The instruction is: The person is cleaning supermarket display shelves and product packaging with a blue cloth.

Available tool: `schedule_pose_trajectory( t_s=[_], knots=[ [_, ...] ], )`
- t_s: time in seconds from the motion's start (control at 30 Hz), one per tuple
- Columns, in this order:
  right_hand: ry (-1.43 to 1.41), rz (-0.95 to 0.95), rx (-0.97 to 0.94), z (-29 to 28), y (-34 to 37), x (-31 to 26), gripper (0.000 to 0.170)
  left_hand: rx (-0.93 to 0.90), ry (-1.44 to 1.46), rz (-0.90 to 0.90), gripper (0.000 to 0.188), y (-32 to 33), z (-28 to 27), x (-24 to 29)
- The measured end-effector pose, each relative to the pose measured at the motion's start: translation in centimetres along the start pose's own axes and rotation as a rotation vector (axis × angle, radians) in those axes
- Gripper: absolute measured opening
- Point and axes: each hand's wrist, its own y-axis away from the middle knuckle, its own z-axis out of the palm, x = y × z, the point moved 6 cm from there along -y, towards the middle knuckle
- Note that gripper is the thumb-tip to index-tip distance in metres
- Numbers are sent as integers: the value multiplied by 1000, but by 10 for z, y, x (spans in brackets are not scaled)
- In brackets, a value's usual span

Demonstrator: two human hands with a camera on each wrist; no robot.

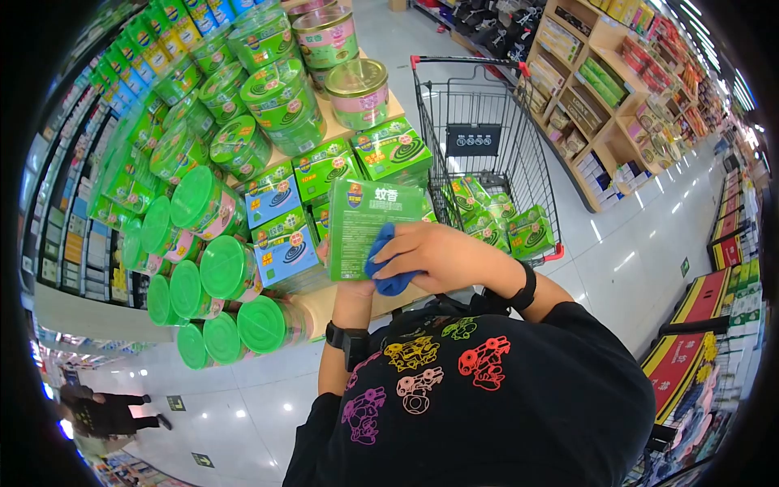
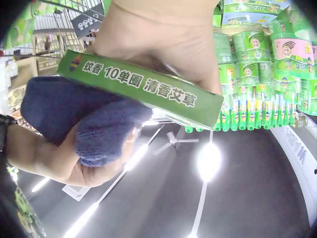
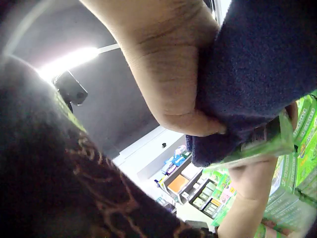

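as left hand (image 2: pixel 156 37) grips box (image 1: pixel 350 231) (green), cloth (image 1: pixel 394 284) in right hand (image 1: pixel 438 253)

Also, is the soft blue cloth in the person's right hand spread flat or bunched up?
Bunched up: the soft blue cloth bulges in folds within the right hand, covering only part of the rectangular green box.

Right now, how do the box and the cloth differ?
The box is green with white print; the cloth is dark blue with no print visible.
The box is flat-sided with straight edges; the cloth is soft and bunched.
The left hand holds the box; the right hand holds the cloth.
Shared: both are hand-held and show in all three views.
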Motion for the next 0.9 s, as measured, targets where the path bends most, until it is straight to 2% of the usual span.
schedule_pose_trajectory(
  t_s=[0.07, 0.1, 0.2, 0.3, 0.47, 0.57, 0.67, 0.7, 0.77, 0.87, 0.9],
  knots=[
    [18, 89, -24, -11, 8, 8, 39, 53, -103, 24, 75, 0, 9, -1],
    [26, 133, -36, -16, 9, 11, 41, 141, -138, 57, 77, 1, 6, 1],
    [185, 168, 262, -45, 2, 6, 46, 101, -207, 32, 79, -3, 18, -8],
    [324, 148, 337, -44, -9, 0, 49, 53, -295, -13, 81, -7, 20, -16],
    [533, 216, 281, -32, 8, 18, 46, 98, -230, 18, 81, -3, 10, -7],
    [593, 377, 197, -26, 26, 37, 44, 145, -208, 58, 81, 0, -1, 5],
    [641, 486, 198, -35, 34, 49, 44, 192, -176, 68, 81, -2, -7, 12],
    [606, 481, 279, -42, 33, 44, 44, 197, -121, 65, 81, -4, -4, 12],
    [532, 469, 436, -55, 28, 31, 44, 70, 885, -78, 80, -6, 17, -2],
    [539, 287, 420, -48, 18, 22, 46, 72, 708, -44, 77, -9, 9, -3],
    [502, 321, 387, -41, 19, 24, 47, 135, 294, 35, 77, -11, 2, 1]
  ],
)
